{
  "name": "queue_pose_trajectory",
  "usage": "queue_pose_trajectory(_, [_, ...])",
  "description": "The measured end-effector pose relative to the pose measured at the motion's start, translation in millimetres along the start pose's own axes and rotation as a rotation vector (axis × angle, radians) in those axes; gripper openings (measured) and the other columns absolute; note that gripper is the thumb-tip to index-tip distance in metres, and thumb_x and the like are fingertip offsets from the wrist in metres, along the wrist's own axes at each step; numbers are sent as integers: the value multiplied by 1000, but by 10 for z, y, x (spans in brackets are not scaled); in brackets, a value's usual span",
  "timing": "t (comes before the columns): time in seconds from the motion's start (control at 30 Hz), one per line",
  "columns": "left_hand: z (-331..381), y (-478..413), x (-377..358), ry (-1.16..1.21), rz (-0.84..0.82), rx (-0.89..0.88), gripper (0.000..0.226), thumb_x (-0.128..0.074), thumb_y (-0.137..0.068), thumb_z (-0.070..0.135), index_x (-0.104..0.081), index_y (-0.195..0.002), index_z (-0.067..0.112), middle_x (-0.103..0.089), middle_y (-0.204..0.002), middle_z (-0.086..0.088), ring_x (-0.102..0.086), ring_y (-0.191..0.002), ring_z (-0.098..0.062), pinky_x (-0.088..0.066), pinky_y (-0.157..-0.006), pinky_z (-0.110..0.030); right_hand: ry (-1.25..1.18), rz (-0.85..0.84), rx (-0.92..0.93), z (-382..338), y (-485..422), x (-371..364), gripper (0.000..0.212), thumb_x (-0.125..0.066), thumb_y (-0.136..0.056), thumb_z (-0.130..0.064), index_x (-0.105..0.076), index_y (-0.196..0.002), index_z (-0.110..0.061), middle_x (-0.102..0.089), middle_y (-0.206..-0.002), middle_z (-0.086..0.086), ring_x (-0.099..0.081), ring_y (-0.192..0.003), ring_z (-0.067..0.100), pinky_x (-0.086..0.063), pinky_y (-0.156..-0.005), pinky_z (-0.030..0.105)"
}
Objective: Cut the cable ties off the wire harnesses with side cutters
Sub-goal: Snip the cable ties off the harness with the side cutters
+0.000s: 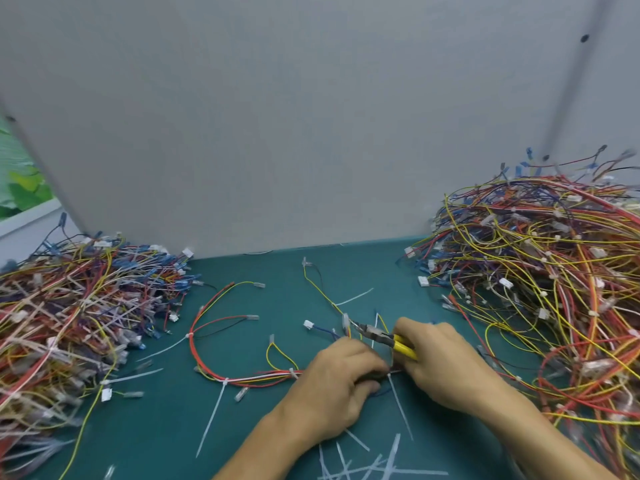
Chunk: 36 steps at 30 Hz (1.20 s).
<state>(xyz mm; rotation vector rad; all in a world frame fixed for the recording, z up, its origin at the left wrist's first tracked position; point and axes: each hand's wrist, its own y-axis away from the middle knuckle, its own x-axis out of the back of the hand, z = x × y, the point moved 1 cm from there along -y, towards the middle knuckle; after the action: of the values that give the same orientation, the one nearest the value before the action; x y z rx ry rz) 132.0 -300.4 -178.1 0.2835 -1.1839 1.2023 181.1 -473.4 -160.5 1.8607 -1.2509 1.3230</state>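
Loose white offcuts [360,465] lie crossed on the green tabletop [173,427] at the near edge, just short of the two forearms.

Beyond them the left hand [341,382] is curled down over the wire harness [259,377], thumb and fingers pinching the bundle where it runs in from the left. The right hand [440,362] is wrapped round the yellow handles of the side cutters [384,336], nose pointing away and to the left.

A cable tie [400,407] sits on the bundle between the hands, its tail trailing toward the camera. Others ring the harness further left.

The harness looks light and limp, so it will likely slide or twist unless pinned right beside the tie being cut. The ties look thin but springy. Their tails give a handy hold, and cut pieces may flick away. Thin insulation next to the tie could be nicked.

Heaped harnesses stand on the left [69,323] and right [554,289].

Motion blur hides whether the cutter's nose is parted. The left fingertips and the wires beneath that palm are out of sight, and both heaps run off the frame.
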Motion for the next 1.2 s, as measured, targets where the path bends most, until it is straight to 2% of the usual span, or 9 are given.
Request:
queue_pose_trajectory(0.17, [58, 11, -14, -137, -39, -164, 24, -56, -90, 13, -74, -105, 19, -62, -102, -6, -58, -91, -25, -48, -79, -27, -41, -66, -19, 11, -10, 28, 15, -54, -86, -25, -40, -80, -24, -58, -84, 1, -52, -91, 31, -44, -69, 38])
queue_pose_trajectory(0.27, [88, -12, -9, -249, -79, -212, 28, -46, -95, 30, -71, -107, 24, -58, -103, 0, -55, -90, -23, -49, -74, -32, -56, -142, 7, 37, -6, 89, 15, -58, -78, -19, -44, -81, -23, -60, -84, -1, -52, -86, 23, -42, -69, 35])
queue_pose_trajectory(0.4, [120, -53, -8, -475, 18, -383, 9, -61, -91, 21, -69, -92, 25, -64, -91, 1, -54, -69, -20, -45, -57, -32, -63, -151, 4, 44, -14, 107, 19, -58, -71, -14, -42, -79, -21, -57, -80, -1, -48, -82, 21, -38, -63, 33])
queue_pose_trajectory(0.57, [109, -80, -16, -560, 47, -471, 18, -58, -90, 16, -61, -73, 23, -62, -85, 1, -50, -68, -20, -41, -54, -32, -43, -168, 37, 25, -15, 118, 24, -65, -69, -22, -47, -84, -19, -54, -75, -3, -49, -78, 18, -33, -54, 20])
queue_pose_trajectory(0.8, [117, -125, -39, -609, 59, -447, 17, -57, -89, 20, -65, -76, 25, -57, -77, 3, -51, -67, -18, -38, -54, -30, -89, -189, 26, 40, -18, 113, 14, -54, -73, -11, -45, -82, -18, -55, -77, -1, -51, -77, 18, -37, -57, 24])
queue_pose_trajectory(0.93, [114, -131, -72, -573, 115, -438, 17, -57, -91, 18, -66, -78, 23, -60, -80, 2, -53, -69, -19, -42, -60, -28, -145, -234, 19, 59, -12, 155, 14, -59, -77, -18, -45, -80, -19, -54, -75, -3, -46, -69, 10, -36, -58, 23])
queue_pose_trajectory(1.07, [114, -84, -131, -453, 146, -290, 6, -67, -79, 14, -66, -74, 17, -61, -75, 0, -55, -65, -22, -46, -59, -28, -136, -270, 29, 40, 9, 188, 24, -68, -74, -27, -45, -79, -21, -53, -73, -4, -44, -65, 7, -36, -58, 23])
queue_pose_trajectory(1.13, [103, -39, -134, -346, 116, -193, 7, -62, -83, 19, -66, -79, 16, -61, -76, 0, -57, -69, -23, -48, -61, -28, -134, -212, 25, 10, 6, 164, 19, -66, -76, -26, -49, -80, -21, -57, -77, -5, -50, -72, 9, -39, -62, 21])
queue_pose_trajectory(1.2, [85, 0, -111, -241, 84, -112, 15, -54, -87, 23, -66, -84, 16, -63, -80, 2, -59, -73, -22, -47, -66, -30, -144, -146, -1, -21, 1, 136, 13, -64, -77, -24, -51, -79, -22, -61, -80, -4, -53, -81, 16, -45, -70, 29])
